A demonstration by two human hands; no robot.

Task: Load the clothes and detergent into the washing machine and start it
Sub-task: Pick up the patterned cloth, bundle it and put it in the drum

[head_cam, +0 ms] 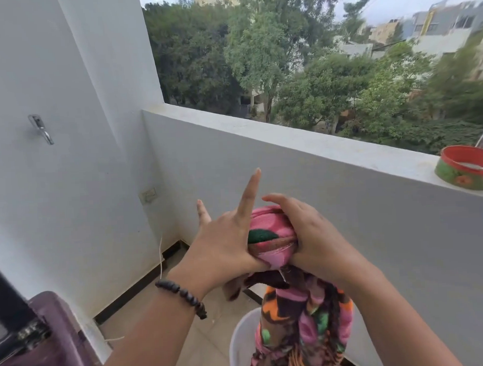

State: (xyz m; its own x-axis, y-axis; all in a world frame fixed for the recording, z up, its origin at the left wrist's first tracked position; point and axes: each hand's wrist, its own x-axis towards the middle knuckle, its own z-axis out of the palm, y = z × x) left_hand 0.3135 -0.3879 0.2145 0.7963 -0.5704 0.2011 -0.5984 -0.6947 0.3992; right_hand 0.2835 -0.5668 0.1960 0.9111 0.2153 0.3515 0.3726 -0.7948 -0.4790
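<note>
- The patterned cloth [298,313], pink with orange, green and dark patches, is held up at about 6 o'clock of the view, in front of the balcony wall [346,195]; its upper end is bunched between both hands, and the rest hangs straight down at 6 o'clock from them.
- The left hand [223,244] sits at 9 o'clock of the bunched top; its thumb presses the cloth's lower edge, while 2 fingers stick out straight and spread toward 12 o'clock, not touching the fabric; a dark beaded bracelet [181,296] circles that wrist.
- The right hand [306,232] is at 3 o'clock of the bunch, fingers curled over the top of the fabric and gripping it.
- The cloth's lower end drops into a white bucket [240,346] standing on the tiled floor at 6 o'clock; how much fabric lies inside cannot be told.
- A red-rimmed green tin [465,173] stands on the wall's ledge at 3 o'clock, well apart from the hands.
- A dark purple appliance [48,346] shows at 8 o'clock, only partly in view; a metal hook [41,129] is fixed to the side wall at 10 o'clock.
</note>
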